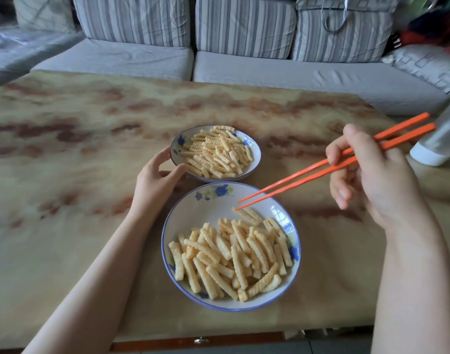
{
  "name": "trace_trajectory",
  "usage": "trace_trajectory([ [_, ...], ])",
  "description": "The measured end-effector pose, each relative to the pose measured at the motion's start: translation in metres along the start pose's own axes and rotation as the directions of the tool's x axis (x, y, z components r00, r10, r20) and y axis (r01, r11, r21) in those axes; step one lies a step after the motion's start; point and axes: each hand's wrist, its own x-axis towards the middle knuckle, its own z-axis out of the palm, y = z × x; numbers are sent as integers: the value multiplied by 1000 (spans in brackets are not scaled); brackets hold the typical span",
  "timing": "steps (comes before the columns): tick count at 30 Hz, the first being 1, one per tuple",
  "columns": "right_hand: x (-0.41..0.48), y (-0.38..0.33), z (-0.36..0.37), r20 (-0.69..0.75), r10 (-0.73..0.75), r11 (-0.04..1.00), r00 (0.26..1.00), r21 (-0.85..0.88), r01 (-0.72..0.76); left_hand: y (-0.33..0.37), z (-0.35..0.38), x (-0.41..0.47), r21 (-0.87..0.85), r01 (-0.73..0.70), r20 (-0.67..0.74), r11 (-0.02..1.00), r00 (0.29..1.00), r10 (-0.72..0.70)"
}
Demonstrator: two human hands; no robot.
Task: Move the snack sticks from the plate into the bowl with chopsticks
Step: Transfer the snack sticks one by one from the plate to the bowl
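Observation:
A white plate [213, 200] with a blue rim and flower print lies nearest me, heaped with pale ridged snack sticks [231, 256]. Beyond it stands a smaller matching bowl [254, 149], also full of snack sticks [216, 154]. My left hand [155, 180] grips the bowl's near-left rim with thumb and fingers curled round it. My right hand [372, 172] holds a pair of orange chopsticks [308, 175]. Their tips hover slightly apart over the plate's far side, just above a stick, with nothing between them.
Both dishes sit on a marbled beige and brown table [78, 149]. A white bottle-like object [438, 144] stands at the right edge, close behind my right hand. A grey striped sofa [244, 47] runs along the far side of the table.

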Motion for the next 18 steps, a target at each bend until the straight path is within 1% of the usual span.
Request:
trace_trajectory([
  [5,-2,0,-3,51,46,998,998,-45,-43,1,0,0,3,-11,-3,1000,1000,11],
  [9,2,3,3,7,57,998,998,-13,-57,1,0,0,2,-16,-4,1000,1000,16],
  [13,3,3,9,-91,51,996,995,79,-44,1,0,-1,14,-32,-4,999,999,32],
  [18,8,0,19,-297,52,976,954,217,14,1,0,-1,-1,-21,1,1000,1000,21],
])
